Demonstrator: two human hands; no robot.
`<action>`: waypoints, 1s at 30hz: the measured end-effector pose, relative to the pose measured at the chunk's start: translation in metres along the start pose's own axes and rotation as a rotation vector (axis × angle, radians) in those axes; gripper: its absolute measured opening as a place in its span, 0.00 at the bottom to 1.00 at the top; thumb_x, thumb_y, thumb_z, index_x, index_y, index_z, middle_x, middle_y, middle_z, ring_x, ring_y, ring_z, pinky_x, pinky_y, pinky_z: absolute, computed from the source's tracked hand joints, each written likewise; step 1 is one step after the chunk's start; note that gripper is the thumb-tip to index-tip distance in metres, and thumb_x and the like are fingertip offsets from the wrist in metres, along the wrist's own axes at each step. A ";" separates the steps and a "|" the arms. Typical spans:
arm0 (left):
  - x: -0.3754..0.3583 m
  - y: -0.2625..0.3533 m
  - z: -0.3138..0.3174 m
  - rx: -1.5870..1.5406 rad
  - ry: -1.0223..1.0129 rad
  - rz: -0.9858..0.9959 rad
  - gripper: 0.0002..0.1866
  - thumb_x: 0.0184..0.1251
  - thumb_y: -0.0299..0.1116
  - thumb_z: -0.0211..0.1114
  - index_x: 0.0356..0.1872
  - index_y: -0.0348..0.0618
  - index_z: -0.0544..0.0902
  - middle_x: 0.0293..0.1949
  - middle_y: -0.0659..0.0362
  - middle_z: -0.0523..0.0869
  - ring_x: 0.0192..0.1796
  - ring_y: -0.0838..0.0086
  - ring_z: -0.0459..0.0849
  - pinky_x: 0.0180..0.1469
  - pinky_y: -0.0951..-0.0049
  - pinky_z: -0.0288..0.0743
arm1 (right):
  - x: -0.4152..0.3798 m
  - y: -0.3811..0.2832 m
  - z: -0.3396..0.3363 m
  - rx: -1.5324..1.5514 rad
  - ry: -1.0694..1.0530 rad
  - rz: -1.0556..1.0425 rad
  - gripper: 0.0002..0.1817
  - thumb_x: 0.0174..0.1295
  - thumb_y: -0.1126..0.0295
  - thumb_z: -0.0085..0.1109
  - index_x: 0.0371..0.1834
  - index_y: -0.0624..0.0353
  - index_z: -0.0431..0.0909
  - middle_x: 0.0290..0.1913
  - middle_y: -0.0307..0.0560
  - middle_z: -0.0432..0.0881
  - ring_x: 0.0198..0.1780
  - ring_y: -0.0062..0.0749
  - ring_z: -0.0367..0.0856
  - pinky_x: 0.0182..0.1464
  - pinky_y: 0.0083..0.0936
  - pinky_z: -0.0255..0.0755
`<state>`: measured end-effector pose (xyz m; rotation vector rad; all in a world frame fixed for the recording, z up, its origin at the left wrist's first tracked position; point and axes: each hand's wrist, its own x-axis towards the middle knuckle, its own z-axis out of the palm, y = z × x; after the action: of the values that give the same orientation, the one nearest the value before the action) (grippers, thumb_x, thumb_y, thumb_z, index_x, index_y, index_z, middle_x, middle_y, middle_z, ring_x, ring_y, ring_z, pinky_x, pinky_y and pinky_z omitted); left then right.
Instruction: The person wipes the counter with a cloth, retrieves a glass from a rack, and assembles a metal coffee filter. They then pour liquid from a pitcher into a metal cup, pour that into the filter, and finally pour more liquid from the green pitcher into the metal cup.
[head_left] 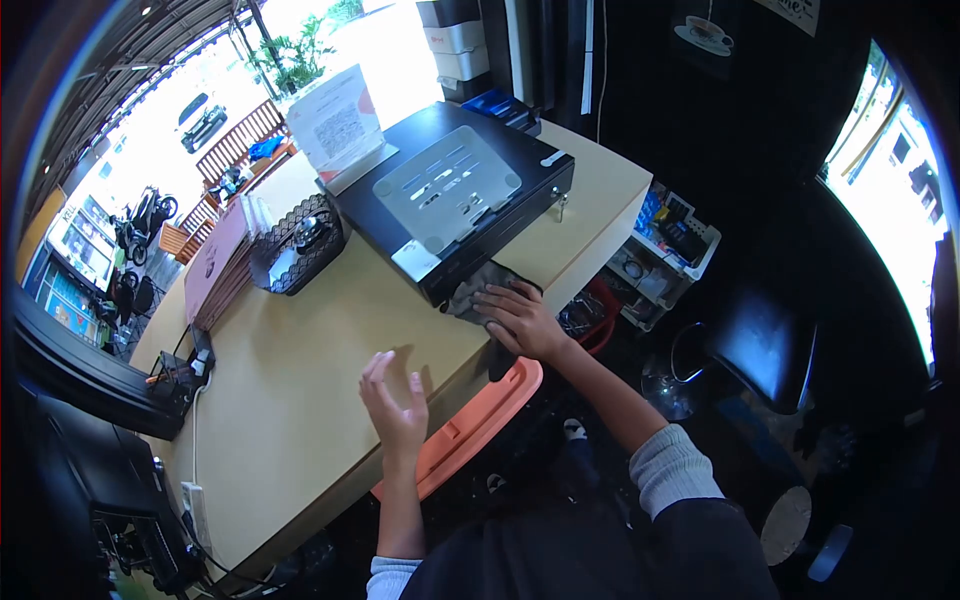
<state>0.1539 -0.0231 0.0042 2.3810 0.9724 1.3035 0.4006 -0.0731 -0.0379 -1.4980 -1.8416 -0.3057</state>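
Observation:
My right hand [518,318] presses on a crumpled grey cloth [476,290] at the table's edge, against the front corner of a black cash drawer [420,190]. Part of the cloth lies beneath the fingers, and a dark piece hangs over the edge. A key sits in the drawer's lock. On top of the drawer rests a grey laptop stand [447,187]. Over the wooden tabletop [330,370], my left hand [397,405] is raised with fingers apart and nothing in it.
A black woven basket [300,245], pink menus [222,262] and a sign with a printed code [340,128] stand along the far side. Below the near edge is an orange lid [470,425]. To the right are a white crate [665,255] and a black chair [760,350].

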 end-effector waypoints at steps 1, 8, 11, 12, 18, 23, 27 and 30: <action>0.004 0.007 0.011 -0.027 -0.006 0.034 0.19 0.58 0.27 0.59 0.52 0.38 0.70 0.50 0.49 0.74 0.55 0.57 0.71 0.59 0.60 0.63 | 0.000 0.013 -0.006 -0.035 0.003 -0.002 0.15 0.61 0.63 0.50 0.49 0.54 0.77 0.56 0.41 0.76 0.61 0.34 0.69 0.63 0.42 0.55; 0.034 0.065 0.099 -0.097 -0.019 0.099 0.21 0.56 0.26 0.61 0.52 0.40 0.69 0.49 0.50 0.74 0.54 0.57 0.71 0.57 0.60 0.63 | -0.010 0.108 -0.057 -0.023 -0.029 -0.061 0.16 0.61 0.64 0.49 0.51 0.56 0.75 0.57 0.43 0.75 0.61 0.34 0.69 0.62 0.40 0.57; 0.052 0.093 0.145 -0.114 -0.010 0.117 0.22 0.56 0.28 0.61 0.54 0.41 0.69 0.51 0.49 0.73 0.56 0.56 0.70 0.58 0.58 0.62 | -0.011 0.156 -0.080 0.006 -0.041 -0.095 0.16 0.61 0.64 0.50 0.51 0.56 0.75 0.56 0.44 0.75 0.60 0.35 0.70 0.62 0.39 0.57; 0.060 0.102 0.159 -0.105 -0.011 0.112 0.22 0.56 0.28 0.61 0.54 0.41 0.69 0.51 0.49 0.73 0.56 0.56 0.70 0.58 0.58 0.62 | -0.014 0.167 -0.086 0.009 -0.035 -0.087 0.17 0.61 0.64 0.50 0.51 0.57 0.75 0.56 0.44 0.75 0.60 0.35 0.70 0.62 0.39 0.57; 0.106 0.133 0.216 0.304 0.061 0.139 0.29 0.58 0.37 0.61 0.61 0.41 0.65 0.66 0.46 0.59 0.69 0.49 0.54 0.66 0.44 0.45 | -0.019 0.246 -0.130 0.015 -0.099 -0.044 0.17 0.63 0.63 0.46 0.52 0.57 0.75 0.55 0.46 0.76 0.61 0.37 0.69 0.64 0.41 0.55; 0.111 0.127 0.232 0.489 -0.105 0.048 0.37 0.61 0.50 0.56 0.66 0.39 0.58 0.70 0.45 0.51 0.72 0.48 0.43 0.66 0.39 0.32 | -0.002 0.282 -0.144 -0.011 -0.231 -0.040 0.20 0.64 0.61 0.43 0.56 0.55 0.73 0.60 0.46 0.72 0.65 0.38 0.65 0.65 0.40 0.53; 0.110 0.132 0.232 0.486 -0.132 0.019 0.42 0.59 0.55 0.55 0.68 0.38 0.55 0.71 0.45 0.48 0.73 0.48 0.40 0.66 0.38 0.29 | 0.021 0.302 -0.123 -0.077 -0.285 -0.021 0.22 0.64 0.59 0.42 0.59 0.54 0.71 0.64 0.46 0.68 0.67 0.39 0.61 0.66 0.41 0.51; 0.111 0.131 0.232 0.522 -0.140 -0.004 0.44 0.57 0.56 0.57 0.68 0.37 0.54 0.71 0.45 0.48 0.73 0.48 0.40 0.66 0.39 0.29 | 0.056 0.325 -0.092 -0.125 -0.342 -0.037 0.23 0.64 0.57 0.41 0.62 0.50 0.68 0.67 0.46 0.63 0.69 0.41 0.58 0.67 0.45 0.48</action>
<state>0.4426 -0.0264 0.0115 2.7913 1.4103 0.9465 0.7327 0.0093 -0.0194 -1.6857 -2.1528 -0.1928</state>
